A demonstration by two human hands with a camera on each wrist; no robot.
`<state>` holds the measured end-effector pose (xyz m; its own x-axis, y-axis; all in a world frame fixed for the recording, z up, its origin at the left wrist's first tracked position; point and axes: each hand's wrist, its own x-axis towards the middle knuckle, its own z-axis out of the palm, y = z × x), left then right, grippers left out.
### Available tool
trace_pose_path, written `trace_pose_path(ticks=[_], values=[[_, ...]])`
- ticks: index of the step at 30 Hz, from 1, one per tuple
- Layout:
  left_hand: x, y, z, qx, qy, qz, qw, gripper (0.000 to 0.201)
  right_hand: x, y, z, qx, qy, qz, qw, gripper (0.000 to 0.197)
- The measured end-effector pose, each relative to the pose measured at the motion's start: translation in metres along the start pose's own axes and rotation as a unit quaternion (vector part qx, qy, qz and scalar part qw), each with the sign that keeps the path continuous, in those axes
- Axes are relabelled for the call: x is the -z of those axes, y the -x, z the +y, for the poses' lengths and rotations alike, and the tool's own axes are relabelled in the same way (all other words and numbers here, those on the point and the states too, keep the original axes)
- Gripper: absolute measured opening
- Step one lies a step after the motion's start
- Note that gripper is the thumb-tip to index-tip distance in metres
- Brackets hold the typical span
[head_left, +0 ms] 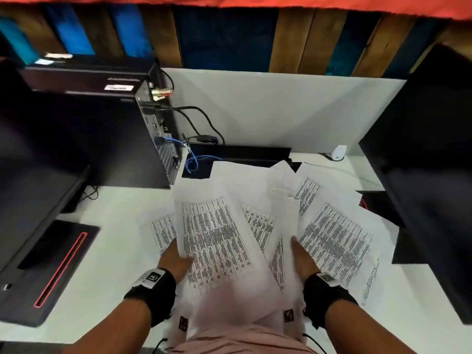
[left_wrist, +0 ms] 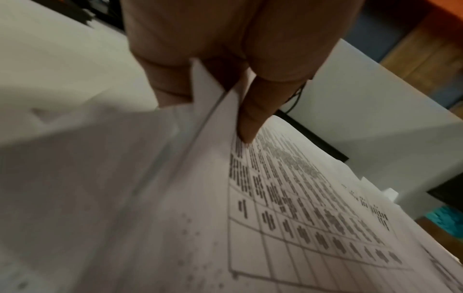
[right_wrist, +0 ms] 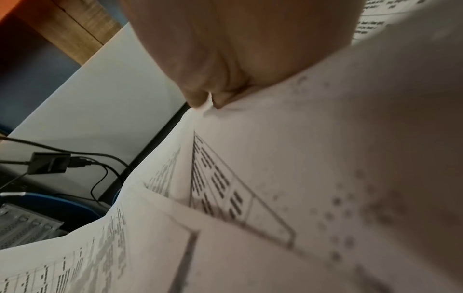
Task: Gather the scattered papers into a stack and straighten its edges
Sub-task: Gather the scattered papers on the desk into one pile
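Your left hand (head_left: pixel 176 261) pinches a few printed sheets between thumb (left_wrist: pixel 253 117) and fingers, and your right hand (head_left: pixel 304 259) grasps another bunch the same way. The papers (head_left: pixel 255 226) fan out loosely over the white desk (head_left: pixel 109 241), between the two dark monitors.

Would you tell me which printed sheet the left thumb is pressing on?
The left hand pinches the large white table-printed sheet lying topmost and centre; the neighbouring sheets fan rightward.
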<state>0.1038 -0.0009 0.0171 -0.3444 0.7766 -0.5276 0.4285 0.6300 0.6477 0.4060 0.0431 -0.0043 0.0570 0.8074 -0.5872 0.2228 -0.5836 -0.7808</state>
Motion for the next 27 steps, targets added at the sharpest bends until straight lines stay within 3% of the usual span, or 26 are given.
trace_pose_path(ticks=[3, 7, 12, 14, 17, 21, 24, 27], values=[[-0.004, 0.006, 0.006, -0.028, 0.006, -0.033, 0.999, 0.068, -0.003, -0.001, 0.002, 0.014, -0.015, -0.006, 1.000, 0.077], [-0.012, 0.008, 0.006, -0.032, 0.022, -0.080, 0.996, 0.057, -0.005, -0.007, 0.007, 0.034, 0.067, 0.032, 0.997, 0.041], [-0.001, -0.006, 0.013, 0.014, 0.117, 0.056, 0.992, 0.034, -0.004, -0.013, 0.005, 0.013, 0.099, 0.024, 0.995, 0.039], [0.017, -0.011, 0.023, 0.010, 0.086, 0.110, 0.990, 0.034, -0.004, -0.013, 0.005, 0.006, 0.106, 0.017, 0.994, 0.038], [0.056, -0.005, 0.048, -0.065, -0.053, 0.182, 0.980, 0.039, -0.003, -0.015, 0.006, 0.004, 0.121, 0.009, 0.993, 0.040], [0.109, 0.034, 0.100, -0.221, -0.165, 0.278, 0.920, 0.013, -0.004, -0.013, 0.001, -0.004, 0.150, 0.013, 0.989, 0.038], [0.138, 0.070, 0.140, -0.312, -0.117, 0.331, 0.883, 0.012, -0.004, -0.012, 0.000, -0.003, 0.149, 0.012, 0.989, 0.037], [0.142, 0.075, 0.159, -0.346, 0.036, 0.274, 0.896, 0.010, -0.003, -0.010, -0.001, 0.002, 0.130, 0.014, 0.991, 0.041]])
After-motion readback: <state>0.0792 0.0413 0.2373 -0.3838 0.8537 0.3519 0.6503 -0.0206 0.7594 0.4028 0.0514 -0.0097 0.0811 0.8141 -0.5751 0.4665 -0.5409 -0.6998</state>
